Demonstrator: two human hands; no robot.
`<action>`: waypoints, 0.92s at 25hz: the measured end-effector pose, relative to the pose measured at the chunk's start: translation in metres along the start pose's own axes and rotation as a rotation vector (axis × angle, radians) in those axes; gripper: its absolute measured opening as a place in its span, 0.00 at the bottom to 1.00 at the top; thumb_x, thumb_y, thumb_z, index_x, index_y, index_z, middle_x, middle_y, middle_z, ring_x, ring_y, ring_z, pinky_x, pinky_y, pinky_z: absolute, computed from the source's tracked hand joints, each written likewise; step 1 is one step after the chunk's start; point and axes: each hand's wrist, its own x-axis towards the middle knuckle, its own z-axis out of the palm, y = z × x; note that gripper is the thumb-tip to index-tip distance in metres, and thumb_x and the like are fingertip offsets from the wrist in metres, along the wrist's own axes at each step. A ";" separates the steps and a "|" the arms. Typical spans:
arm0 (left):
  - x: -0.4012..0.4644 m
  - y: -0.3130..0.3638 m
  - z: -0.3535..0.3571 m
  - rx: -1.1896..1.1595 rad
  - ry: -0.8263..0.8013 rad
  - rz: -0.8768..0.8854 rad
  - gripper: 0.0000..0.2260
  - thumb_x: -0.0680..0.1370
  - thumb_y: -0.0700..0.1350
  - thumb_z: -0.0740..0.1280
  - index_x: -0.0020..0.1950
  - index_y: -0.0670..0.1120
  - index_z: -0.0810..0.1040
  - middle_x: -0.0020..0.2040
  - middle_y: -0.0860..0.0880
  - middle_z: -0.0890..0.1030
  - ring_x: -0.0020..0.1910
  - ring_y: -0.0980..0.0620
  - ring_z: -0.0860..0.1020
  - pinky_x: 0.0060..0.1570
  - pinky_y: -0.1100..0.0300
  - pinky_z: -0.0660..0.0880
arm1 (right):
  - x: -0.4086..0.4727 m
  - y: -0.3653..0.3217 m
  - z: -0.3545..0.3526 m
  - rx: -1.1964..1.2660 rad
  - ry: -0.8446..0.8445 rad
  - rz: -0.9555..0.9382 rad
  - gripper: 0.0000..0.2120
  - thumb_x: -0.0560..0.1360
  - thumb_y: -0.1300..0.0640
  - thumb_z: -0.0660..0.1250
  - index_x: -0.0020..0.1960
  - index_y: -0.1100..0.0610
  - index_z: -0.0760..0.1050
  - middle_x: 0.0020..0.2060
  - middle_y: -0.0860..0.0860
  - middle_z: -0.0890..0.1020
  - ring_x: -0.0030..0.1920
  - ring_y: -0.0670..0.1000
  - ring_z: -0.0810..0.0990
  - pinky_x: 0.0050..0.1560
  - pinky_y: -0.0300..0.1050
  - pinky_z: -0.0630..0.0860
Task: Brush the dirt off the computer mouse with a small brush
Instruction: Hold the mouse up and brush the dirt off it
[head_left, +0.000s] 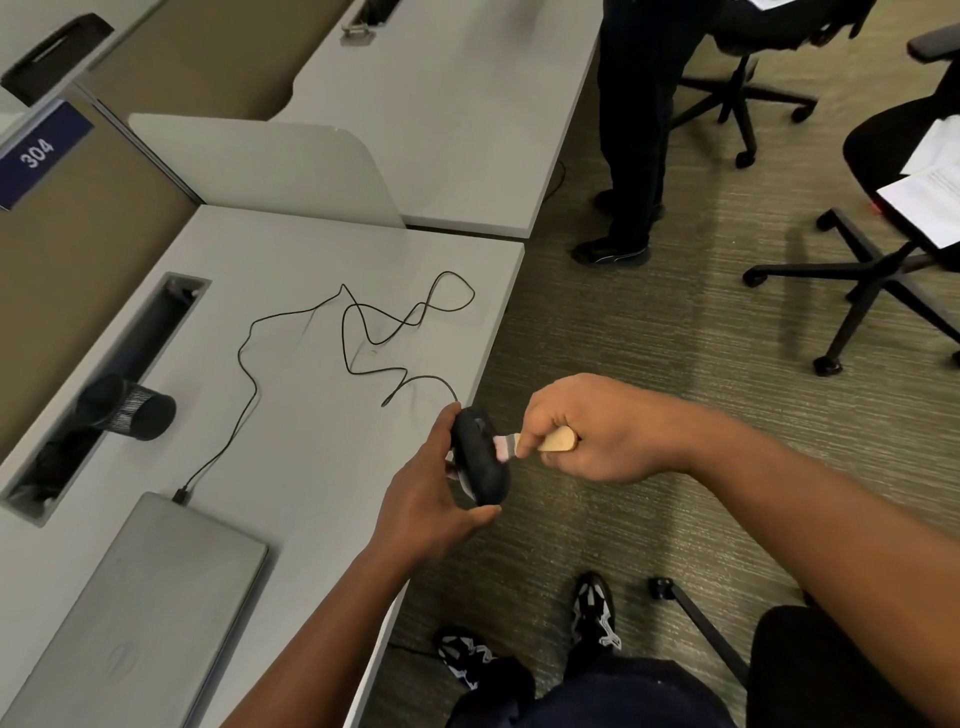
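From my head camera I see my left hand (434, 496) gripping the mouse (479, 457), fingers and thumb curled round its edges, holding it tilted on its side in the air just past the desk (311, 415) edge, above the carpet. My right hand (587, 428) is clamped round the wooden handle of the brush (535, 442), fingers folded tight over it, with the pale bristles touching the mouse's upper face about midway along. The cable (358, 332) runs from the mouse's front in loose loops over the desk to a plug at the closed laptop (156, 597), which lies near the desk's near corner. A black mesh cup (130, 410) lies on its side by the cable slot. Across the floor stand office chairs (878, 260) with papers on one, and another person's legs (628, 156) near the next desk. I judge that I am in the middle of the brushing itself: bristles on the shell, mouse held off the desk so the dirt would fall to the floor. I cannot see any dirt on the black surface from here. The next move, as I see it, calls for short strokes along the shell and round the wheel, then turning the mouse in my left hand to reach the underside, minding the slack cable.
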 end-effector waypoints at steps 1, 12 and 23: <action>0.000 0.000 0.000 0.001 0.001 0.003 0.57 0.66 0.51 0.86 0.82 0.64 0.49 0.76 0.59 0.72 0.61 0.58 0.78 0.56 0.55 0.83 | 0.000 0.000 0.000 0.013 0.056 -0.012 0.13 0.76 0.59 0.69 0.55 0.45 0.85 0.52 0.38 0.82 0.55 0.40 0.79 0.59 0.46 0.78; 0.001 -0.004 0.005 -0.022 -0.002 0.012 0.56 0.65 0.53 0.85 0.80 0.69 0.50 0.71 0.65 0.73 0.59 0.61 0.79 0.55 0.60 0.81 | 0.007 -0.020 0.008 -0.071 0.060 0.034 0.12 0.76 0.58 0.66 0.54 0.49 0.86 0.52 0.42 0.82 0.55 0.45 0.79 0.58 0.48 0.77; -0.004 -0.008 0.003 -0.212 -0.086 0.039 0.55 0.68 0.43 0.85 0.79 0.71 0.52 0.76 0.59 0.69 0.64 0.53 0.79 0.51 0.67 0.82 | 0.003 0.002 -0.003 0.381 0.268 0.123 0.09 0.79 0.58 0.71 0.55 0.46 0.84 0.41 0.41 0.83 0.37 0.40 0.78 0.38 0.39 0.74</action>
